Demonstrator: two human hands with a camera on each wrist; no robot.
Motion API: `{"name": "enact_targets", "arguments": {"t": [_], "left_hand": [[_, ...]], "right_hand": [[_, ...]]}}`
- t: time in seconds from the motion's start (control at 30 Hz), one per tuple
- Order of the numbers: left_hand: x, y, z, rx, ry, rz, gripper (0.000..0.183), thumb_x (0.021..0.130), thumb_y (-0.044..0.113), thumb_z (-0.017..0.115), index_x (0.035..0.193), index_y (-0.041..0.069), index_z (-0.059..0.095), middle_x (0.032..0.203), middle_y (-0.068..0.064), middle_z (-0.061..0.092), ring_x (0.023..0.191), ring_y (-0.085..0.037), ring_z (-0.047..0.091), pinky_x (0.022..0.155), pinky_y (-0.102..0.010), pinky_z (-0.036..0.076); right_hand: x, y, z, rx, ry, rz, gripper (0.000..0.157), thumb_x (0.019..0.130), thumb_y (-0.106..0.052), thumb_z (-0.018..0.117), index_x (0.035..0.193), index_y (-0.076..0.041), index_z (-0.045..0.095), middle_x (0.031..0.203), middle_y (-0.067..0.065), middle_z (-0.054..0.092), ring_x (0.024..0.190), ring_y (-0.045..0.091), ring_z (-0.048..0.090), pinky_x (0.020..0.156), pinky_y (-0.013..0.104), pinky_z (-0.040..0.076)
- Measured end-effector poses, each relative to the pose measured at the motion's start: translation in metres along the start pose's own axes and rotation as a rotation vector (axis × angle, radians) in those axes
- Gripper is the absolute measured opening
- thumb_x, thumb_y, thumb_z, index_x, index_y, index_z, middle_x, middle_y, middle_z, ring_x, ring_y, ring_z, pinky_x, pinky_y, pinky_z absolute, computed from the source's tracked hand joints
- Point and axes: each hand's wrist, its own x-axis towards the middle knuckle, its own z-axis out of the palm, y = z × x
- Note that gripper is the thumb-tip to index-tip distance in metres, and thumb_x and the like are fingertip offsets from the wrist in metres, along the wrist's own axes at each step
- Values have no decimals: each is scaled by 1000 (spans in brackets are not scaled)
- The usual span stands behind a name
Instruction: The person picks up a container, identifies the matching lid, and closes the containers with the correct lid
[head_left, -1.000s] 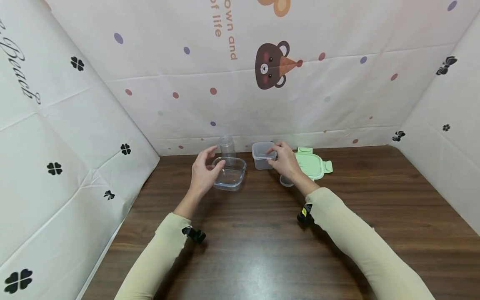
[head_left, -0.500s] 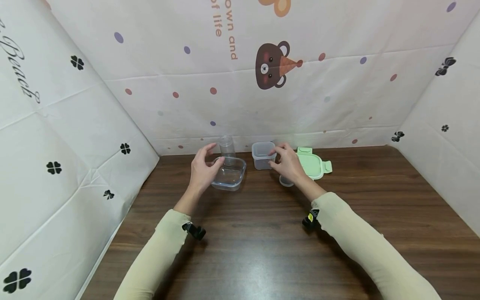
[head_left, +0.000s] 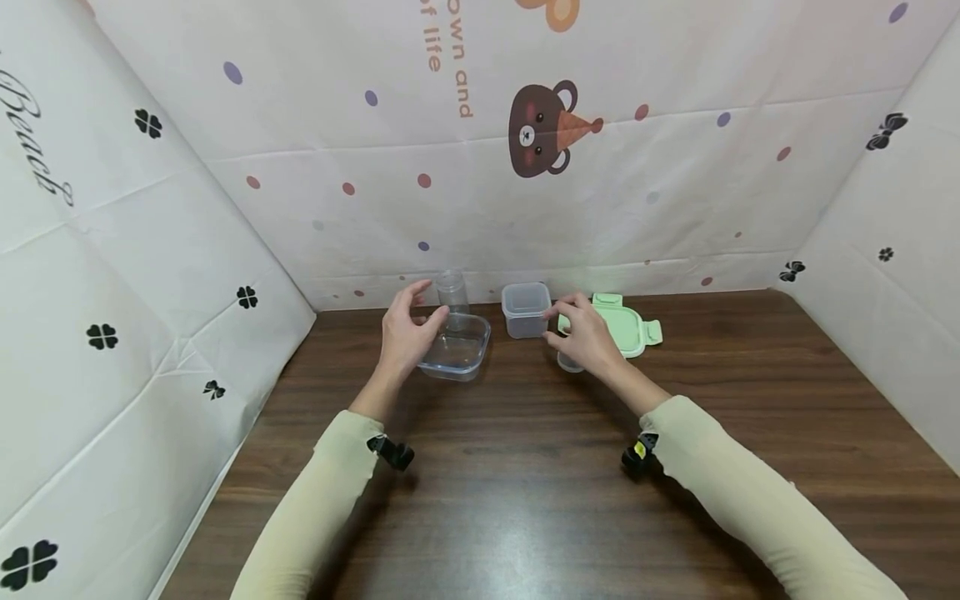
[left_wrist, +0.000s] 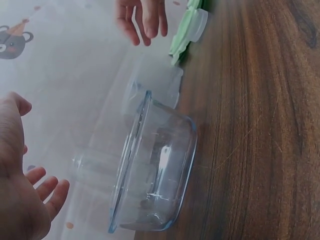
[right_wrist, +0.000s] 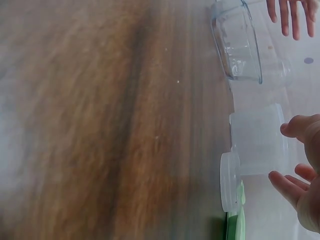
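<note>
A clear glass food container (head_left: pixel 457 354) stands on the table, its rim facing up. My left hand (head_left: pixel 407 332) hovers over its left side, thumb and fingers spread apart with nothing between them; the left wrist view shows the hand (left_wrist: pixel 22 180) clear of the glass. To the right stands a translucent plastic box (head_left: pixel 526 312) with a lid-like flat top. Just right of that box is my right hand (head_left: pixel 587 335), fingers loosely bent and holding nothing. Below this hand lies a small round clear lid (right_wrist: pixel 230 182), partly hidden in the head view.
A clear cylindrical jar (head_left: pixel 452 292) stands behind the glass container, near the back wall. A green clip lid (head_left: pixel 624 327) lies flat behind my right hand. Printed white sheets (head_left: pixel 420 217) enclose the wooden table (head_left: pixel 480 483) at the back and sides.
My right hand has drawn away from the plastic box, moving right and slightly toward me. The left hand has stayed nearly in place over the glass container.
</note>
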Motion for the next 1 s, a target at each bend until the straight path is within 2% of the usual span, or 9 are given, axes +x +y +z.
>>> {"name": "enact_targets", "arguments": {"t": [0.4,0.73,1.0], "left_hand": [[12,-7,3,22,16,-10,60,103,22,80,158,8,60,162,-18,63,149,-43,63,115,-64,61],[21,-10,6,45,-16,-90,64,104,26,79,162,10,57,164,-18,62,152,-40,61,120,-55,60],[29,-15,10,58,-34,-144,67,104,30,78,164,11,54,170,-18,59,154,-40,60,125,-56,57]], "right_hand": [[-16,2,-7,-10,-20,-2,19,97,-6,84,115,0,79,136,27,63,123,49,70,101,60,69],[-28,8,-11,-44,-24,-36,16,95,-7,86,110,-3,80,128,21,66,118,44,71,96,56,67],[-37,14,-15,-65,-28,-36,16,94,-10,88,107,-5,81,127,19,68,115,43,71,97,56,60]]}}
